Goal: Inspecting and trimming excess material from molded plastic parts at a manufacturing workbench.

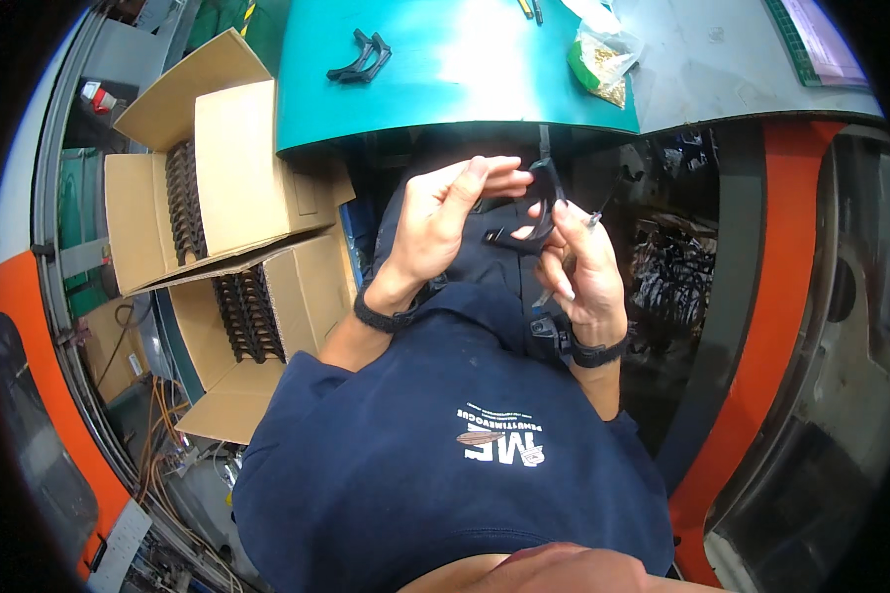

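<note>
My right hand (585,265) pinches a curved black plastic part (544,225) between thumb and fingers, above my lap. A slim tool with a pale shaft (594,220) also sticks out from this hand; its kind is unclear. My left hand (443,212) is just left of the part, its fingers stretched out and thumb raised. Its fingertips come close to the part's upper end, and I cannot tell whether they touch. More curved black parts (361,57) lie on the green mat (415,94) ahead.
A clear bag of small brass-coloured pieces (608,69) and pens (530,10) lie on the worktop. At left, an open cardboard box (242,168) and a lower carton (311,296) hold rows of black parts. An orange machine frame (776,267) stands at right.
</note>
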`<act>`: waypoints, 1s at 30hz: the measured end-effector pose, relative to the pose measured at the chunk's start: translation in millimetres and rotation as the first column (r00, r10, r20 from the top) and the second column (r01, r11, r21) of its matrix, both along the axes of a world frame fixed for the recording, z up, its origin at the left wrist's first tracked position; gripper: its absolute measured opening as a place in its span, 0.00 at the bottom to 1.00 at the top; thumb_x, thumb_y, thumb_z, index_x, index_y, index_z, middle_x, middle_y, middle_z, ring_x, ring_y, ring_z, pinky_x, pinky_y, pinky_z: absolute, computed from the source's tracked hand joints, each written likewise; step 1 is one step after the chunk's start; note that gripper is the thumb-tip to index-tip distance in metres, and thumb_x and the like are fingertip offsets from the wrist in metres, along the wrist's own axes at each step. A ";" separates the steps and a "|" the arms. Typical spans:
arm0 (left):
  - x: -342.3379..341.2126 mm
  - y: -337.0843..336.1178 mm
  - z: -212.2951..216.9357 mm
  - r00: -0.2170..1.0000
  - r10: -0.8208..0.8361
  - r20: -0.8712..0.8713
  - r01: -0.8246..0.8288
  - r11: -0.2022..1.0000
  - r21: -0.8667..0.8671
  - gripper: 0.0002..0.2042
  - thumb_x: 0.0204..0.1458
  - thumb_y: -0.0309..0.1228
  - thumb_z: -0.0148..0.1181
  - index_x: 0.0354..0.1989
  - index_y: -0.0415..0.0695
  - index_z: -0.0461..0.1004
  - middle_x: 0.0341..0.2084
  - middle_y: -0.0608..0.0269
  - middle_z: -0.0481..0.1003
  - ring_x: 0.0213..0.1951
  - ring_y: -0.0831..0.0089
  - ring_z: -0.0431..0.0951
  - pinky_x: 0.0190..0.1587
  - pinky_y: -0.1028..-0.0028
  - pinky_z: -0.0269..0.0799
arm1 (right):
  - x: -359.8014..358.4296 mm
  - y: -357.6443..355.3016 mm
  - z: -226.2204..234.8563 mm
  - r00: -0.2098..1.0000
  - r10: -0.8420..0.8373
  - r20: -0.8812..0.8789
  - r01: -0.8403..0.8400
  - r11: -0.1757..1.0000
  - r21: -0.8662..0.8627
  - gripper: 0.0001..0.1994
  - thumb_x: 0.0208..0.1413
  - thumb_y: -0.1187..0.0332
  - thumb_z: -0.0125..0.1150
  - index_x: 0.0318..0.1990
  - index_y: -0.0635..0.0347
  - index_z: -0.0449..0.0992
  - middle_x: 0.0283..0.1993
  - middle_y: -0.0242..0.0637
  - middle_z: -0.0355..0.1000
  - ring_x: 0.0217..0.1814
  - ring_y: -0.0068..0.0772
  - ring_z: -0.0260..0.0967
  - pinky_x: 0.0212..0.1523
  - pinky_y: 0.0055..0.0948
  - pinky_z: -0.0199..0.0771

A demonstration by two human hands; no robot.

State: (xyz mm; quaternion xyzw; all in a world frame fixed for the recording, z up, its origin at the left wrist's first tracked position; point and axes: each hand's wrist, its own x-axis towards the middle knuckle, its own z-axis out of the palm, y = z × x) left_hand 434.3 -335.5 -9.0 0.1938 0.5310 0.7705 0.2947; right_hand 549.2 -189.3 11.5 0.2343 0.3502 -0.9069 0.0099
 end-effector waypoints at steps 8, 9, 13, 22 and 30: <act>9.7 -7.5 0.4 0.908 0.048 -0.417 -0.083 0.994 -0.068 0.17 0.43 0.21 0.71 0.44 0.36 0.78 0.37 0.56 0.80 0.39 0.73 0.78 0.44 0.76 0.72 | 7.7 2.1 -16.2 0.988 -0.152 0.008 0.152 0.983 -0.107 0.14 0.65 0.60 0.51 0.42 0.62 0.76 0.29 0.34 0.77 0.08 0.18 0.56 0.12 0.19 0.48; 9.7 -7.9 0.7 0.906 0.044 -0.420 -0.087 0.993 -0.083 0.16 0.44 0.21 0.70 0.44 0.36 0.78 0.36 0.57 0.80 0.39 0.73 0.78 0.43 0.76 0.73 | 8.1 2.0 -16.9 0.989 -0.147 -0.004 0.146 0.982 -0.122 0.14 0.65 0.60 0.51 0.42 0.62 0.76 0.29 0.35 0.77 0.08 0.18 0.56 0.12 0.19 0.48; 8.0 -11.2 -3.0 0.946 0.046 -0.320 -0.075 0.994 -0.078 0.14 0.48 0.22 0.67 0.45 0.36 0.78 0.35 0.58 0.80 0.37 0.73 0.79 0.41 0.77 0.75 | 7.3 -0.9 -11.9 0.990 -0.141 -0.001 0.140 0.988 -0.071 0.14 0.66 0.59 0.50 0.42 0.61 0.75 0.30 0.36 0.77 0.10 0.18 0.57 0.12 0.19 0.50; -1.8 -8.5 -7.8 0.682 0.176 -0.710 -0.367 0.922 -0.125 0.14 0.51 0.29 0.63 0.46 0.37 0.77 0.42 0.54 0.79 0.51 0.58 0.76 0.61 0.58 0.62 | 0.3 -23.6 3.3 0.934 -0.350 -0.071 0.280 0.595 0.753 0.11 0.53 0.73 0.67 0.42 0.66 0.73 0.26 0.29 0.72 0.20 0.11 0.62 0.18 0.13 0.58; 17.8 7.1 2.6 0.748 0.009 -0.663 -0.282 0.910 -0.305 0.09 0.53 0.27 0.61 0.41 0.39 0.78 0.30 0.57 0.79 0.33 0.74 0.78 0.35 0.76 0.72 | -2.4 -34.2 5.5 0.997 -0.005 -0.077 0.074 0.328 0.942 0.15 0.50 0.75 0.68 0.46 0.65 0.75 0.32 0.40 0.75 0.29 0.21 0.72 0.30 0.23 0.73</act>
